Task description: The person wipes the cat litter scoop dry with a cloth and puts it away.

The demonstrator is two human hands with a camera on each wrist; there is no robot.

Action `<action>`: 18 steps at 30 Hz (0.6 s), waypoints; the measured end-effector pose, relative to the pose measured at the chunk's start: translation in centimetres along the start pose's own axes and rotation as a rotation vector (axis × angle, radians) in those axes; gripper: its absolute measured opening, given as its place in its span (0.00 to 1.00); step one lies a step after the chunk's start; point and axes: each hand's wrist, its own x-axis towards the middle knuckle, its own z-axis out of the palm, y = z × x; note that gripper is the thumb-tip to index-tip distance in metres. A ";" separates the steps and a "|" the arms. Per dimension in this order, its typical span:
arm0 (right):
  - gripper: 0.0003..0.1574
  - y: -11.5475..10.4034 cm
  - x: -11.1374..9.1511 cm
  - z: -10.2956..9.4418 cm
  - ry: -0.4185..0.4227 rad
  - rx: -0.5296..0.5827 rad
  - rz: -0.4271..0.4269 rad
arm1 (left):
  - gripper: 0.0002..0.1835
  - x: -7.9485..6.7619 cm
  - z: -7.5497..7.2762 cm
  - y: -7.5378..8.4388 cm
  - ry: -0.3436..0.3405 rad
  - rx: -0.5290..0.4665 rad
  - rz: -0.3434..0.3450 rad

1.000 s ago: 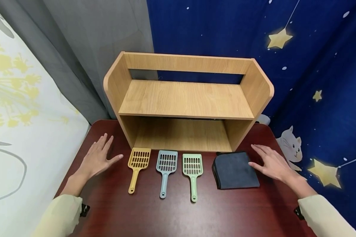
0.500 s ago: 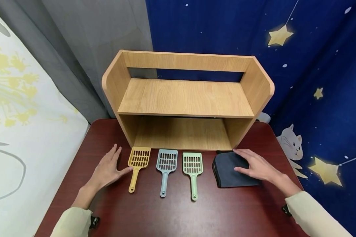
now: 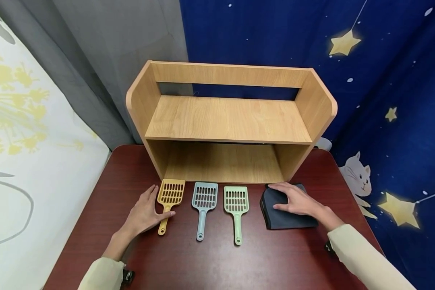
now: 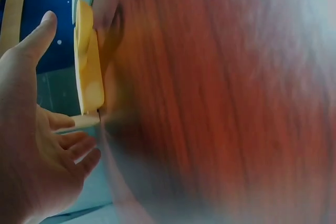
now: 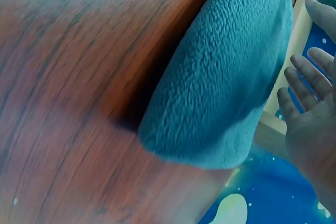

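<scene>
My left hand (image 3: pixel 143 213) is at the left side of a yellow litter scoop (image 3: pixel 171 192), its thumb over the handle in the head view. In the left wrist view the fingers are loosely spread and a gap shows between thumb and yellow scoop (image 4: pixel 90 72). Over a folded dark blue-grey towel (image 3: pixel 286 219) hovers my right hand (image 3: pixel 297 200). The right wrist view shows its fingers apart from the fuzzy towel (image 5: pixel 220 77). A blue litter scoop (image 3: pixel 204 197) and a green litter scoop (image 3: pixel 236 201) lie between the hands, handles toward me.
A two-level wooden shelf (image 3: pixel 228 121) stands at the back of the dark red table (image 3: pixel 210 266), just behind the scoops and towel. A grey curtain (image 3: pixel 130 36) and a blue starry curtain (image 3: pixel 261 36) hang behind it. White patterned fabric (image 3: pixel 32 193) borders the left.
My left hand has moved right and nearer to me, up to the yellow scoop's handle. The right hand has moved left, over the towel. Scoops, towel and shelf stay put.
</scene>
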 end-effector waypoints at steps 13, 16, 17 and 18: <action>0.39 0.8 1.8 1.0 -0.072 0.035 -0.063 | 0.65 -0.2 1.3 1.2 0.072 -0.050 -0.096; 0.39 0.9 2.1 1.0 -0.090 0.043 -0.044 | 0.62 -0.3 1.4 1.3 0.094 -0.062 -0.119; 0.39 1.0 2.2 1.0 -0.091 0.044 -0.039 | 0.60 -0.3 1.4 1.3 0.103 -0.065 -0.123; 0.38 1.0 2.3 1.1 -0.091 0.044 -0.036 | 0.59 -0.4 1.5 1.3 0.115 -0.069 -0.126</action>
